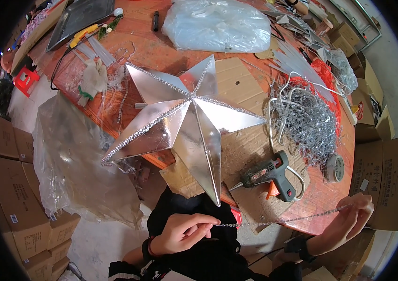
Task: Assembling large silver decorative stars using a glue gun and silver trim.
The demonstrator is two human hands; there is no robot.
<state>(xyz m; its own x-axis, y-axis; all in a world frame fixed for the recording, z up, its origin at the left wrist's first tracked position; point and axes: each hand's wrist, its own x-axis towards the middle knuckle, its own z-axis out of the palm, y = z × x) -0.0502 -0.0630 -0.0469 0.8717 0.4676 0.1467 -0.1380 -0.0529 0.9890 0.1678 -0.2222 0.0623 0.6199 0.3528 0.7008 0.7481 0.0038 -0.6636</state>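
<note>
A strip of small silver rhinestone trim (297,218) stretches between my two hands near the table's front edge. My left hand (185,232) pinches one end, just below the lowest tip of a large silver star (180,117). Out to the right, my right hand (346,219) is closed on the other end of the strip. The mirror-like star lies on the cardboard and tabletop, with sparkling trim along several of its ridges. Down its lowest point runs a ridge that looks bare of sparkle. A dark glue gun (274,178) with an orange trigger rests on its side right of the star.
Beneath the glue gun lies flat cardboard (243,154). A tangle of silver tinsel (306,122) and a roll of tape (334,167) sit on the right. At the back is a plastic-wrapped bundle (215,25); plastic sheeting (74,164) hangs at the left, near stacked cartons (18,196).
</note>
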